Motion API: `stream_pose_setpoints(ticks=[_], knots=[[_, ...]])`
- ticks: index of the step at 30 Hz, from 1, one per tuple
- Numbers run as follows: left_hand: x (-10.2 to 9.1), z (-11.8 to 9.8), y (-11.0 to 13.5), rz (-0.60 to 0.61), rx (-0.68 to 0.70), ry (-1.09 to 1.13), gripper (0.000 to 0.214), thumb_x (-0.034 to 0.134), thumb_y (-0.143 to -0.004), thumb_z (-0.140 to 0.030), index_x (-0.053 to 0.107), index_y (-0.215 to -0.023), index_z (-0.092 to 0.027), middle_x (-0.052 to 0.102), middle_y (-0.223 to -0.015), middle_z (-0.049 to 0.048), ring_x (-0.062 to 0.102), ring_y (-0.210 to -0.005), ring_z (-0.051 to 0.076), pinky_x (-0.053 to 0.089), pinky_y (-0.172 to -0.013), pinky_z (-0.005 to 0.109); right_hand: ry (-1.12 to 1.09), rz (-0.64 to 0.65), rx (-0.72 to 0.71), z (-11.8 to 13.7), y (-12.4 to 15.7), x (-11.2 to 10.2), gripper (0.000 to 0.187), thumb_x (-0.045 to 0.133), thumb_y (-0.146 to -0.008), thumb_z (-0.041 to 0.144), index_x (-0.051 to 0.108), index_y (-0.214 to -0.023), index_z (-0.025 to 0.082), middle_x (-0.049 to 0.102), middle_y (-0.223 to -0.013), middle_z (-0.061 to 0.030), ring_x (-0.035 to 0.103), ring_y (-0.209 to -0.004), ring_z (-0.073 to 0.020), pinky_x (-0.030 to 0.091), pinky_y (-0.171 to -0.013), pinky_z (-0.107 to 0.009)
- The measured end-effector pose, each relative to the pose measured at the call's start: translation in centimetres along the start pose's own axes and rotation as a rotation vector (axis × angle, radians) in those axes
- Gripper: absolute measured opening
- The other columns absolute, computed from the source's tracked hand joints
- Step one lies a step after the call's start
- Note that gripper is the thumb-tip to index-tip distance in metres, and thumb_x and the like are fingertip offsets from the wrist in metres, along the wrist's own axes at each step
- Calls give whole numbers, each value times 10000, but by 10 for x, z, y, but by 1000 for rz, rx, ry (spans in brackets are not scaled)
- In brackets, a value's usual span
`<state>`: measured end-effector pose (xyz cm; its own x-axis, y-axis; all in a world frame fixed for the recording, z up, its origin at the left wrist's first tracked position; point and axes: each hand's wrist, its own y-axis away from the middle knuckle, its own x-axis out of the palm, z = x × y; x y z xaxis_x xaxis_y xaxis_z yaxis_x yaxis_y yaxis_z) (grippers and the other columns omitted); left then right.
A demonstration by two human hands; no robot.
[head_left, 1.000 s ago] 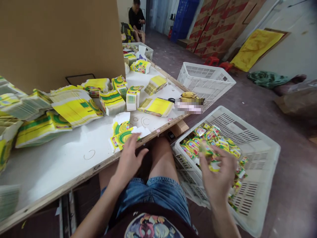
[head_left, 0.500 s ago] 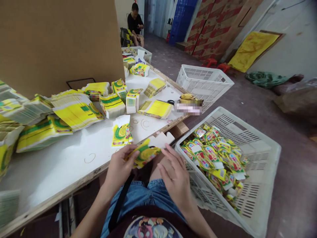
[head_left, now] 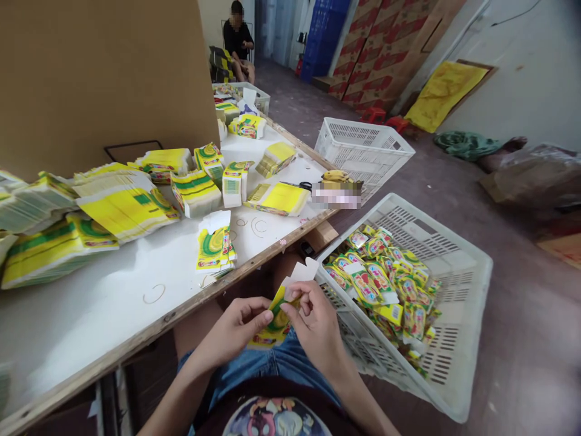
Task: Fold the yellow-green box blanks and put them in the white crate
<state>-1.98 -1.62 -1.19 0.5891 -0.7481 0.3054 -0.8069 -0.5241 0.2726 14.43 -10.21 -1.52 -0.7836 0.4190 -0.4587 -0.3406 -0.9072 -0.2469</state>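
Over my lap, a yellow and green printed carton (head_left: 272,330) with white end flaps is held between both hands. My left hand (head_left: 242,324) is closed on its left edge, thumb on the front. The fingers of my right hand (head_left: 313,318) pinch its right side near the raised white flap. On the white table just beyond lies a small pile of the same flat cartons (head_left: 215,245). To my right, a white plastic crate (head_left: 458,327) holds many formed yellow, green and red packets (head_left: 376,281).
Stacks of flat cartons (head_left: 127,212) line the table (head_left: 104,315) at left, before a large brown cardboard sheet (head_left: 104,79). Scissors (head_left: 305,186) and bananas (head_left: 336,176) lie near its right edge. Another white crate (head_left: 363,145) stands beyond. A person (head_left: 236,39) sits at the back.
The carton has come down closer to my lap and turned more upright. My right hand, open beside it before, now pinches it. The view has shifted slightly right.
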Motion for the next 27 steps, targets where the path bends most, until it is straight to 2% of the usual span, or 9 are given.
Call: stream_pose_setpoints(ticks=[3,7,11,15,18,20,22,24,27], knots=[[3,13,-3,24,-38,235,402,766,-786,-472,759,-1039,-160,754,-863,54,662,-782,170,487,-766,256,-27,13,0,-1,2,0,182,587,-899,162,562,-1066,230,568,-899,5,456,-659,-130,442,-653,-262],[14,30,-8,61,-130,545,460,796,-717,-538,781,-953,-143,748,-753,68,689,-703,183,496,-680,249,-65,33,26,-2,5,1,189,605,-900,185,557,-1076,234,539,-875,15,452,-647,-127,441,-623,-248],[21,28,-10,31,-110,631,384,830,-702,-459,786,-896,-130,743,-700,72,703,-684,188,503,-660,243,-98,5,19,-2,7,1,159,598,-913,200,556,-1061,239,537,-853,17,473,-657,-131,449,-630,-250],[25,22,-12,-6,-53,593,385,839,-706,-413,773,-942,-116,754,-736,81,710,-720,202,516,-687,264,-65,-114,-16,0,9,2,264,614,-907,238,557,-1165,239,565,-969,-24,520,-742,-151,474,-707,-281],[28,28,-16,-147,-4,522,427,841,-699,-442,750,-963,-119,757,-746,69,707,-710,212,532,-697,299,-28,-142,62,-1,11,4,359,629,-905,305,563,-1246,214,593,-1102,-76,568,-840,-180,491,-773,-309],[30,35,-19,-235,24,438,440,806,-727,-493,730,-947,-120,757,-748,61,704,-696,214,537,-691,310,-35,-57,124,-4,12,4,200,572,-946,334,646,-1064,190,635,-998,-66,594,-840,-188,494,-771,-303],[31,40,-22,-264,57,302,439,751,-778,-523,708,-941,-118,761,-795,65,705,-720,215,541,-708,313,-29,-20,161,-9,12,3,242,531,-968,345,651,-834,182,635,-837,-45,600,-788,-187,495,-739,-292],[30,42,-23,-267,105,147,405,722,-820,-487,671,-997,-126,762,-879,72,706,-785,217,543,-748,313,-31,-39,198,-14,11,1,268,554,-956,361,630,-773,182,613,-748,-29,583,-717,-177,499,-692,-280],[29,40,-21,-257,162,57,456,688,-878,-376,498,-1246,-185,748,-962,70,705,-853,215,543,-761,309,-197,-43,241,-20,10,-4,214,604,-938,353,616,-1079,192,650,-842,-32,597,-698,-164,528,-680,-269]])
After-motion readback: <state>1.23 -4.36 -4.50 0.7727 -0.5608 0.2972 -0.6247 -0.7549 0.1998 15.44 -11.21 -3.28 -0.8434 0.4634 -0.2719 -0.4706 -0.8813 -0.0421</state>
